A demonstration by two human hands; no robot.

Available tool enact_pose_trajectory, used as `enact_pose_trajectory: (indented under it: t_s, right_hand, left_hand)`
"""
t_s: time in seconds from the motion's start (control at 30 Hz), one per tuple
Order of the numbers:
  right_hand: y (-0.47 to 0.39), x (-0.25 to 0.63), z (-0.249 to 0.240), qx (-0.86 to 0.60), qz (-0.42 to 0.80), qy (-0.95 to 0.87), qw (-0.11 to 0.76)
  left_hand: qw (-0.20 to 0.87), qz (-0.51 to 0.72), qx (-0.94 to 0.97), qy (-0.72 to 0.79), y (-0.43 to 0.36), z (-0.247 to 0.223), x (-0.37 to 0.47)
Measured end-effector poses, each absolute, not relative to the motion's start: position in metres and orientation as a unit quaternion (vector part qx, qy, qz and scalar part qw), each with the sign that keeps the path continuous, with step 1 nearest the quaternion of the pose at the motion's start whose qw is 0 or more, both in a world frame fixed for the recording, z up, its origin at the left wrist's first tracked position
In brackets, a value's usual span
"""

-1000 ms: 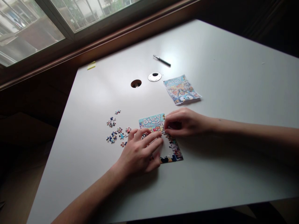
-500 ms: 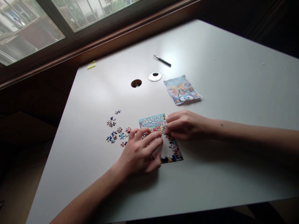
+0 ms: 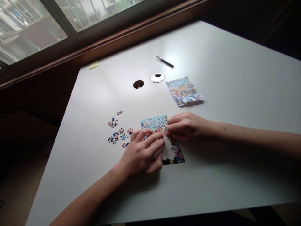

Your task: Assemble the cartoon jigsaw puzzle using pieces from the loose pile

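A partly assembled jigsaw puzzle [image 3: 155,121] lies on the white table, with a colourful printed top and border around a bare pale area. My left hand [image 3: 142,150] rests over its left and lower part, fingers spread and bent, hiding much of that side. At the puzzle's upper right edge, the fingers of my right hand [image 3: 182,126] are drawn together, their tips close to my left fingertips. Whatever the right fingers pinch is too small and covered to make out. Several loose puzzle pieces [image 3: 114,138] are scattered left of the puzzle.
Beyond the puzzle lies a printed picture sheet [image 3: 184,91] with a curled lower edge. Farther back are a black pen [image 3: 166,61], a round metal cover [image 3: 157,78] and a hole [image 3: 138,84] in the tabletop. A yellow sticky note [image 3: 93,65] marks the far left corner.
Both hands keep nearly the same place on the puzzle. The whole view has shifted very slightly; the loose pieces and sheet lie as before.
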State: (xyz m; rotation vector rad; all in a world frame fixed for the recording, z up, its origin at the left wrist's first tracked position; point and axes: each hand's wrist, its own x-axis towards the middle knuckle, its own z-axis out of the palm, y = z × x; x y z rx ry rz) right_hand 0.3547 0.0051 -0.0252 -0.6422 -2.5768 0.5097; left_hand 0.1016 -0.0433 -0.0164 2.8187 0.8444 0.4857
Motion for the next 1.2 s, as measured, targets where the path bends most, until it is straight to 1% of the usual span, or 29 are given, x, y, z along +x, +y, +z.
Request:
enact_pose_trajectory:
  t_s: [0.23, 0.47, 0.6, 0.67, 0.8, 0.87, 0.93, 1.07, 1.2]
  right_hand:
    - [0.005, 0.353, -0.028, -0.229, 0.177, -0.931, 0.22]
    - [0.005, 0.353, -0.028, -0.23, 0.177, -0.931, 0.221]
    - [0.005, 0.354, -0.029, -0.231, 0.183, -0.93, 0.217]
    - [0.006, 0.354, -0.031, -0.234, 0.189, -0.929, 0.218]
    - [0.005, 0.355, -0.032, -0.246, 0.2, -0.919, 0.233]
    - [0.005, 0.355, -0.03, -0.247, 0.217, -0.915, 0.236]
    - [0.005, 0.356, -0.026, -0.249, 0.242, -0.908, 0.235]
    - [0.007, 0.356, -0.021, -0.289, 0.276, -0.879, 0.26]
    - [0.007, 0.355, -0.021, -0.312, 0.287, -0.867, 0.263]
  left_hand:
    - [0.09, 0.146, 0.948, 0.268, -0.042, -0.015, 0.101]
    - [0.084, 0.155, 0.944, 0.278, -0.043, -0.016, 0.101]
    - [0.104, 0.164, 0.939, 0.282, -0.043, -0.017, 0.103]
    - [0.128, 0.183, 0.934, 0.28, -0.043, -0.014, 0.103]
    - [0.162, 0.28, 0.894, 0.309, -0.036, 0.004, 0.095]
    - [0.155, 0.297, 0.879, 0.34, -0.027, 0.015, 0.08]
    - [0.132, 0.282, 0.875, 0.371, -0.015, 0.021, 0.057]
    - [0.023, 0.308, 0.842, 0.442, 0.006, 0.012, 0.007]
    - [0.019, 0.254, 0.833, 0.491, 0.011, 0.0, -0.013]
